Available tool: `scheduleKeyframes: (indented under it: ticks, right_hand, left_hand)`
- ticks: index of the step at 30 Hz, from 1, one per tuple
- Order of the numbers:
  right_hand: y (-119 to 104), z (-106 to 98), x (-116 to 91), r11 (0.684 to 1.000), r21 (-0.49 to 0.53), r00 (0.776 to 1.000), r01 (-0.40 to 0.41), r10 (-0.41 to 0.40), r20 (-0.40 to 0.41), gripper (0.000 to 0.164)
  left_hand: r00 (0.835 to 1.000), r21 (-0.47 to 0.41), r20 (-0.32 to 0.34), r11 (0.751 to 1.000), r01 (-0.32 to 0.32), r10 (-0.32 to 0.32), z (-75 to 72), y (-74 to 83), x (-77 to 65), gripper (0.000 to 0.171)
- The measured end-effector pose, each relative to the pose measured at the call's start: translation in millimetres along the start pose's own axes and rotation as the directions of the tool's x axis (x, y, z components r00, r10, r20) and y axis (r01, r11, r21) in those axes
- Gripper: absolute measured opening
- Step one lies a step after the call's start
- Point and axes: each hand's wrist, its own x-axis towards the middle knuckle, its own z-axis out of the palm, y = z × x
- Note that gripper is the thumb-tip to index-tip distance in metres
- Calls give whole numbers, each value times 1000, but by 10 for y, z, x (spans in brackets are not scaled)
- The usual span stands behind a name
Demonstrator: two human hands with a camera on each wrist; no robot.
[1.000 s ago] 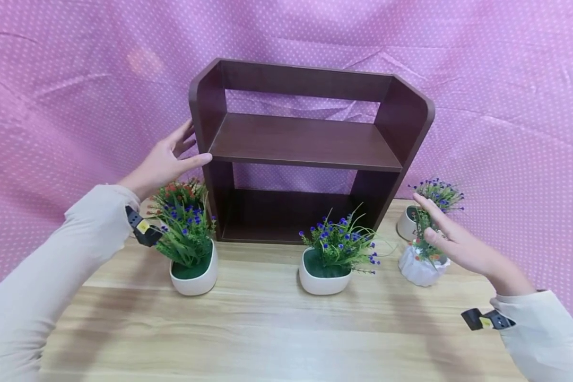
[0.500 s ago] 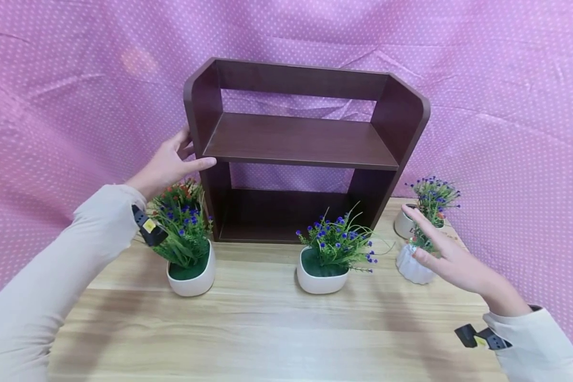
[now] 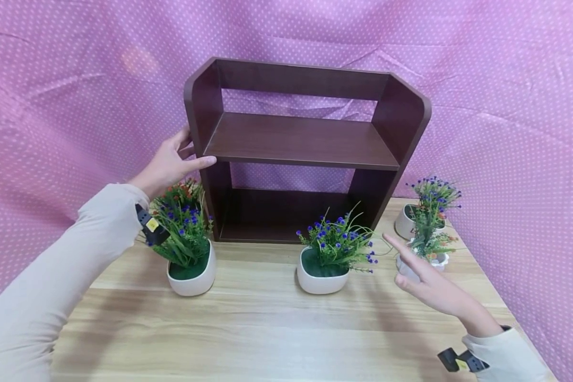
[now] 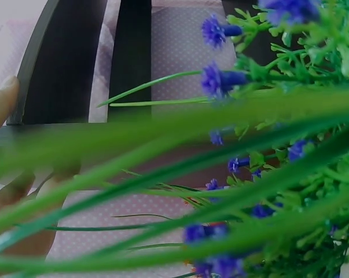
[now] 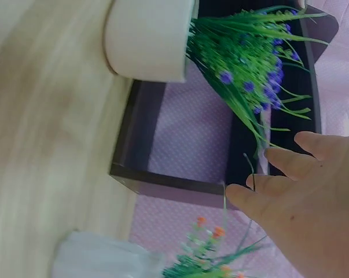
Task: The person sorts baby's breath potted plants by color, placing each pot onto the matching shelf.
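Note:
A dark brown two-tier shelf (image 3: pixel 301 140) stands upright at the back of the table. My left hand (image 3: pixel 164 165) holds its left side panel, thumb over the front edge and the other fingers along the outside, partly hidden. In the left wrist view, long green leaves cover much of that hand's work. My right hand (image 3: pixel 434 289) is raised over the table at the right, fingers extended and holding nothing. Its fingertips point toward the purple-flowered plant (image 3: pixel 336 241) in a white pot (image 3: pixel 322 284) before the shelf. Behind this hand is a fluted white pot (image 5: pixel 105 258) with orange flowers.
Another white pot (image 3: pixel 191 286) with purple flowers stands below my left forearm, orange-red flowers (image 3: pixel 183 192) behind it. A further white pot (image 3: pixel 404 223) is at the back right. Pink dotted cloth (image 3: pixel 506 132) hangs behind the wooden table (image 3: pixel 248 339).
My right hand has moved left and toward me, away from the fluted pot and nearer the middle plant. My left thumb reaches slightly farther round the shelf's edge. The pots stay put.

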Motion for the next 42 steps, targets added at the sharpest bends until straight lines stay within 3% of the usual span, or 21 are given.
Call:
scheduleKeyframes:
  ticks: [15,26,32,42]
  right_hand:
    - [297,363,-80,989,147,999,8,-2,-37,76]
    - [472,467,-133,979,174,994,-107,110,-7,68]
    - [465,551,-94,954,219,978,-206,195,73,65]
    - [534,736,56,891,364,960,-273,229,161,74]
  left_hand:
    - [1000,-32,-9,999,19,-20,-7,-33,6,91]
    - [1000,-44,-8,999,10,-11,-8,-46,11,90]
    - [1000,-45,-8,999,14,-14,-17,-45,15,90]
    - [1000,-43,-9,999,20,-21,-12,-49,29,91]
